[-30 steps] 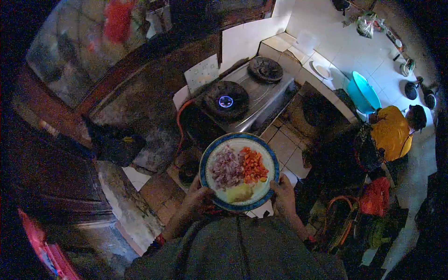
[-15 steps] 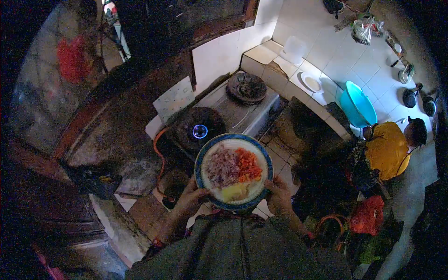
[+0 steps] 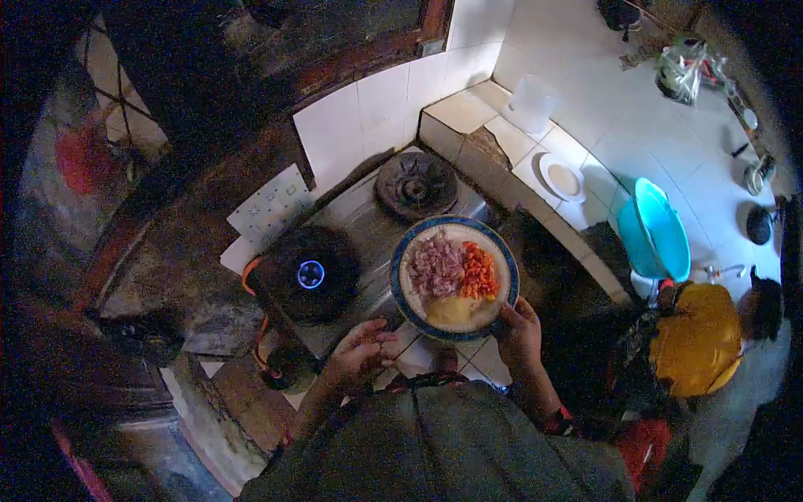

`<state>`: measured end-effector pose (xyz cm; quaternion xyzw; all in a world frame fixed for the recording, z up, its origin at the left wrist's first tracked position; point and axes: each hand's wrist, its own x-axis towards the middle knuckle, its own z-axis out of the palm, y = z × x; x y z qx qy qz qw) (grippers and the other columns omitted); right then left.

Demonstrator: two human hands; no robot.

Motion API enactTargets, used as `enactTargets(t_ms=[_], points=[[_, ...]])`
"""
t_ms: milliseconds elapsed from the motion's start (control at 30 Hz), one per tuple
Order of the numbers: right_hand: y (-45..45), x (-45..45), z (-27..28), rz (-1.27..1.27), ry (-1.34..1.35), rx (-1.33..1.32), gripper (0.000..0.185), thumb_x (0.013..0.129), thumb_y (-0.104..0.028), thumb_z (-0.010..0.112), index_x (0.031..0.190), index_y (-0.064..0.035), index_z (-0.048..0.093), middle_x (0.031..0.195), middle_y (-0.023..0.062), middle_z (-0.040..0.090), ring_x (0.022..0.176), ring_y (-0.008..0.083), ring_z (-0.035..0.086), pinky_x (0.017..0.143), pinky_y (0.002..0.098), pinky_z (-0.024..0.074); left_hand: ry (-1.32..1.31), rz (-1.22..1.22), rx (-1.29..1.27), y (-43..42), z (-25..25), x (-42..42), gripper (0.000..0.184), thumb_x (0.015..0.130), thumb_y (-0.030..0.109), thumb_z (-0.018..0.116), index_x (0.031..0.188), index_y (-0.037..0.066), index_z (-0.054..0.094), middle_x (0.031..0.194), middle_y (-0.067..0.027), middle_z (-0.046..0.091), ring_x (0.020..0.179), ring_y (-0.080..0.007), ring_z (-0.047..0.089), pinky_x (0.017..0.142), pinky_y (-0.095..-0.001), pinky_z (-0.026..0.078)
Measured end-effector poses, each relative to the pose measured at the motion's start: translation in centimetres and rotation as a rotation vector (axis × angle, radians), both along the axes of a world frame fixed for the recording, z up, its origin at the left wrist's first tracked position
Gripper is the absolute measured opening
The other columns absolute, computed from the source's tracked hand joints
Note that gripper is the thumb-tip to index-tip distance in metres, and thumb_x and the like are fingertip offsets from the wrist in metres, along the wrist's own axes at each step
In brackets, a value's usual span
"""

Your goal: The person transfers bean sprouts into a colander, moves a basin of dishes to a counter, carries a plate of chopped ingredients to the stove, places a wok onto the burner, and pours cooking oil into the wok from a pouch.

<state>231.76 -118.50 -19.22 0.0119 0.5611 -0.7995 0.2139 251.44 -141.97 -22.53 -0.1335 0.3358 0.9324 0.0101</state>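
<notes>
My right hand (image 3: pixel 522 336) grips the right rim of a blue-edged plate (image 3: pixel 401 284), thumb on top. On the plate lie chopped purple-red onion (image 3: pixel 437 266), diced orange-red pieces that look like carrot or chili (image 3: pixel 479 272), and a pale yellow heap (image 3: pixel 452 313) of a kind I cannot make out. My left hand (image 3: pixel 363 355) is just left of the plate and apart from it, fingers loosely bent with nothing in them. Beyond my left hand, a blue flame (image 3: pixel 310 274) burns on the near burner of the stove (image 3: pixel 368 243).
The second burner (image 3: pixel 416 186) shows no flame. A white bowl or plate (image 3: pixel 562 177) stands on the tiled ledge (image 3: pixel 520 144), with a translucent container (image 3: pixel 532 102) behind. To the right are a turquoise basin (image 3: pixel 657 230) and a person in a yellow top (image 3: pixel 696 339). An orange hose (image 3: pixel 253 280) runs beside the stove.
My left hand has let go of the plate's left rim. The plate has moved right and slightly up in my right hand. The view has shifted too.
</notes>
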Motion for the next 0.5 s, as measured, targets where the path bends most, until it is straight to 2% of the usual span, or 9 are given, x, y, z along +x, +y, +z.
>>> enactTargets(t_ms=[67,167,267,367,400,500], points=[[0.0,-5.9,0.5,0.011,-0.006,-0.049,0.019,0.083,0.0,0.05,0.101,0.0012,0.052,0.094,0.0116,0.06,0.079,0.0232,0.061,0.07,0.0356,0.0527,-0.041,0.059,0.079,2.1,0.9,-3.5,0.044,0.084,0.012,0.055,0.124,0.006,0.037,0.118,-0.0132,0.051,0.093,-0.0235,0.058,0.078,-0.0356,0.05],[0.0,-12.6,-0.8,0.062,0.052,-0.001,0.017,0.083,0.0,0.05,0.1,0.0014,0.052,0.092,0.0107,0.06,0.08,0.022,0.061,0.073,0.0363,0.0516,-0.217,0.027,-0.043,3.8,3.6,-6.3,0.041,0.084,0.012,0.055,0.122,0.005,0.041,0.114,-0.0116,0.054,0.092,-0.0222,0.059,0.079,-0.035,0.049],[-0.5,-19.7,-2.1,0.155,0.122,0.182,0.017,0.085,-0.002,0.05,0.101,0.0013,0.053,0.093,0.0104,0.061,0.082,0.0197,0.06,0.073,0.0342,0.0507,0.083,0.092,-0.394,4.8,1.9,-8.7,0.039,0.084,0.011,0.056,0.12,0.006,0.043,0.109,-0.0095,0.057,0.092,-0.0214,0.058,0.079,-0.0337,0.049],[-1.9,-26.2,-3.4,0.129,0.16,0.169,0.018,0.086,-0.006,0.051,0.102,0.002,0.054,0.093,0.0104,0.061,0.078,0.0172,0.06,0.07,0.0297,0.0485,-0.376,0.083,-0.243,4.8,3.0,-10.6,0.041,0.081,0.011,0.06,0.119,0.005,0.044,0.106,-0.0092,0.057,0.093,-0.0198,0.057,0.079,-0.033,0.049],[-2.0,-28.5,-4.1,0.122,0.187,0.163,0.019,0.086,-0.008,0.051,0.102,0.0023,0.055,0.093,0.0104,0.062,0.075,0.0162,0.06,0.068,0.0277,0.0472,-0.351,0.147,-0.286,6.1,2.3,-11.7,0.041,0.08,0.01,0.061,0.118,0.004,0.045,0.105,-0.0089,0.057,0.093,-0.0192,0.057,0.079,-0.0324,0.049],[-3.9,-30.9,-1.2,0.072,0.248,0.478,0.019,0.086,-0.009,0.052,0.101,0.0019,0.056,0.086,0.0087,0.062,0.068,0.0153,0.058,0.062,0.0274,0.0454,-0.314,0.271,-0.392,6.0,0.7,-12.4,0.039,0.078,0.008,0.061,0.115,0.002,0.048,0.1,-0.0079,0.057,0.092,-0.0178,0.055,0.08,-0.031,0.048]])
